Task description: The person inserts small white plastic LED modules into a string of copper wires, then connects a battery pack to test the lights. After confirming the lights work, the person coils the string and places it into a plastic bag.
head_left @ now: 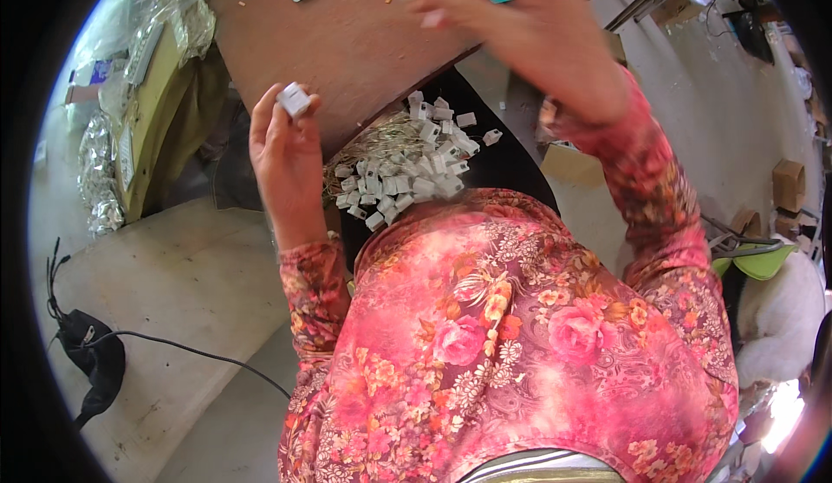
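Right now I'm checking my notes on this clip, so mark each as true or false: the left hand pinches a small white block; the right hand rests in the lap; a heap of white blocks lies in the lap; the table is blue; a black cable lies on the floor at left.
1. The left hand pinches a small white block: true.
2. The right hand rests in the lap: false, it is raised over the table.
3. A heap of white blocks lies in the lap: true.
4. The table is blue: false, it is brown.
5. A black cable lies on the floor at left: true.
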Demonstrator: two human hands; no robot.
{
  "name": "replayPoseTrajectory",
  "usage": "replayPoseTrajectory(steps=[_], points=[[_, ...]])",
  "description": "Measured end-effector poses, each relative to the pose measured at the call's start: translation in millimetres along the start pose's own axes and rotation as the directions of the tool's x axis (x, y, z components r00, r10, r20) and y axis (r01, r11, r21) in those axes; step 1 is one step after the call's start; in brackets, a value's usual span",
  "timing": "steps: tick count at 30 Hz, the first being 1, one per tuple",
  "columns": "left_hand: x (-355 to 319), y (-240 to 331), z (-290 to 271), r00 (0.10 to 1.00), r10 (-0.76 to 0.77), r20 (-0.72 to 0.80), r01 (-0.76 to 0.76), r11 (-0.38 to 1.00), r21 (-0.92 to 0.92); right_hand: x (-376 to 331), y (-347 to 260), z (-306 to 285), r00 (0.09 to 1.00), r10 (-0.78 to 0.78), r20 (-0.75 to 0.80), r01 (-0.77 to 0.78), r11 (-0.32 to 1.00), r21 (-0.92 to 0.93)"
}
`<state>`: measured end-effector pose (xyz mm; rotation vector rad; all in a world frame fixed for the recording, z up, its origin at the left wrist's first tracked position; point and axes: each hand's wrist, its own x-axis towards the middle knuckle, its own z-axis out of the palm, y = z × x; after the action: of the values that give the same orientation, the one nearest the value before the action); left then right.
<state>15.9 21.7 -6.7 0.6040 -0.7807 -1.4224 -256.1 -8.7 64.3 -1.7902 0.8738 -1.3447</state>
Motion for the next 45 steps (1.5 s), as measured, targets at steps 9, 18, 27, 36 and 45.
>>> replayPoseTrajectory(steps=[9, 18, 27, 36, 45], points=[[-46, 26, 50, 0.976, 0.216, 0.002, -0.172, 0.769, 0.616, -161, 71, 20, 0.899, 0.431, -0.073, -0.436, 0.874, -0.215], [-51, 19, 73, 0.924, 0.352, 0.151, -0.320, 0.491, 0.810, -177, 97, 52, 0.963, 0.267, -0.043, -0.266, 0.906, -0.328], [-55, 17, 68, 0.951, 0.308, 0.028, -0.221, 0.613, 0.758, -175, 90, 43, 0.765, 0.643, -0.043, -0.610, 0.744, 0.274], [-54, 19, 57, 0.942, 0.325, -0.083, -0.150, 0.631, 0.761, -166, 72, 31, 0.729, 0.680, 0.080, -0.651, 0.652, 0.388], [-41, 20, 54, 0.932, 0.334, -0.144, -0.091, 0.598, 0.796, -150, 29, 15, 0.860, 0.488, 0.150, -0.509, 0.809, 0.292]])
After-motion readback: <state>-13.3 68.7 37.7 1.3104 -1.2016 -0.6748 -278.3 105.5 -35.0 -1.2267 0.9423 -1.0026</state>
